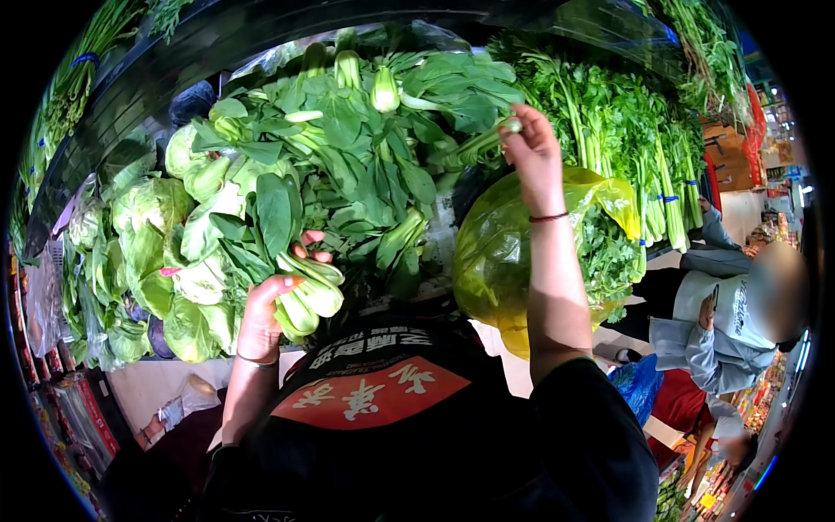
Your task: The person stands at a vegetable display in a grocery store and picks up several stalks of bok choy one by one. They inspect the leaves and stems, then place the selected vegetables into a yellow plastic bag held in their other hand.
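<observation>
My left hand (pixel 264 307) grips a couple of heads of bok choy (pixel 310 297), with their pale bases pointing towards me and leaves lying up and to the left. Further out and to the right, my right hand (pixel 533 140) pinches the base end of another bok choy (pixel 479 145), whose leafy end points left and looks slightly blurred. Between and beyond both hands spreads a loose pile of bok choy (pixel 352 124). Below my right wrist bulges a yellow plastic bag (pixel 492 261) with leafy greens (pixel 610 254) at its right side.
Round cabbages (pixel 153 202) fill the left part of the display. Celery bunches (pixel 600 130), some tied with blue bands, stand at the right. A dark shelf edge (pixel 215 32) curves across the far side. A person in a light top (pixel 711 313) is at the right; another person's hand (pixel 153 427) shows lower left.
</observation>
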The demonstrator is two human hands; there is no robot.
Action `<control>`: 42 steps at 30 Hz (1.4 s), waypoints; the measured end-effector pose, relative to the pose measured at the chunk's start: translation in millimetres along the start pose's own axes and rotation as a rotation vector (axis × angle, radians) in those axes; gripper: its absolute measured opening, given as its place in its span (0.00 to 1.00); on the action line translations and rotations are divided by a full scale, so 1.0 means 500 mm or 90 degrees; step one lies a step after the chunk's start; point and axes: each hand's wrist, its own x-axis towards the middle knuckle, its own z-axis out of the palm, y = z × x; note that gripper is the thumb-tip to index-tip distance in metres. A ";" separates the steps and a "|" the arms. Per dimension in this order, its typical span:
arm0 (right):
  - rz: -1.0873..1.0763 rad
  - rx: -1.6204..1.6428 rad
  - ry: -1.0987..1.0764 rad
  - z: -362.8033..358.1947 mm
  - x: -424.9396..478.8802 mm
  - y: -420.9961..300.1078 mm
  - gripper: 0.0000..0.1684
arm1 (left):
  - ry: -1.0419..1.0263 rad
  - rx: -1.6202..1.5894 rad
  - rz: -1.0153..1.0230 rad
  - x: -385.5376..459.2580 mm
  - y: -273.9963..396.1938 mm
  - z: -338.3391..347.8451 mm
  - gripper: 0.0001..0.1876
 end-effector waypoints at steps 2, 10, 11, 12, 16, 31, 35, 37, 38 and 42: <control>0.076 0.090 -0.029 -0.038 -0.004 -0.032 0.18 | -0.032 -0.059 -0.040 0.007 -0.001 0.014 0.23; 0.060 0.295 -0.049 -0.024 -0.049 -0.048 0.12 | -0.108 -0.126 -0.114 0.025 -0.018 0.035 0.34; 0.069 0.320 -0.031 -0.009 -0.057 -0.053 0.11 | -0.111 -0.140 -0.113 0.026 -0.018 0.031 0.34; 0.105 0.349 -0.001 -0.002 -0.065 -0.060 0.09 | -0.104 -0.141 -0.111 0.029 -0.018 0.032 0.31; 0.188 0.415 0.057 0.026 -0.090 -0.048 0.12 | -0.086 -0.193 -0.100 0.038 -0.030 0.032 0.26; 0.214 0.486 -0.038 0.104 -0.149 -0.075 0.15 | -0.167 -0.144 -0.058 0.071 -0.027 0.086 0.24; -0.093 -0.051 -0.069 0.173 -0.212 -0.088 0.15 | -0.200 -0.128 -0.016 0.089 -0.017 0.117 0.27; -0.285 -0.257 -0.183 0.184 -0.223 -0.103 0.16 | -0.094 -0.162 -0.044 0.082 -0.025 0.100 0.32; -0.274 -0.240 -0.216 0.195 -0.234 -0.103 0.16 | -0.085 -0.120 -0.052 0.080 -0.016 0.082 0.37; -0.251 -0.205 -0.317 0.201 -0.245 -0.095 0.15 | -0.084 -0.135 -0.093 0.060 0.006 0.069 0.38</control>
